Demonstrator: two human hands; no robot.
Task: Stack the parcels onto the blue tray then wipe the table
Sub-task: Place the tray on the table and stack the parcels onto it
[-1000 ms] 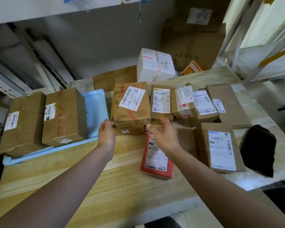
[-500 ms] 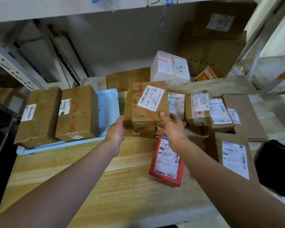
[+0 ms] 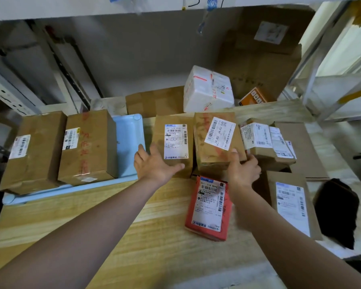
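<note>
The blue tray lies at the left of the wooden table and carries two large brown parcels side by side. My left hand rests with fingers spread on the near left corner of a brown parcel with a blue-and-white label, just right of the tray. My right hand grips the near right corner of a brown parcel with a tilted white label and holds it slightly raised. A red parcel lies flat in front of them.
Several small brown parcels crowd the right side, with a flat one near the front right. A white parcel and a brown box stand at the back. A black cloth lies at the right edge.
The tilted-label parcel came off the stack and shifted right in my right hand, uncovering the blue-labelled parcel below. My left hand stayed at that lower parcel's corner.
</note>
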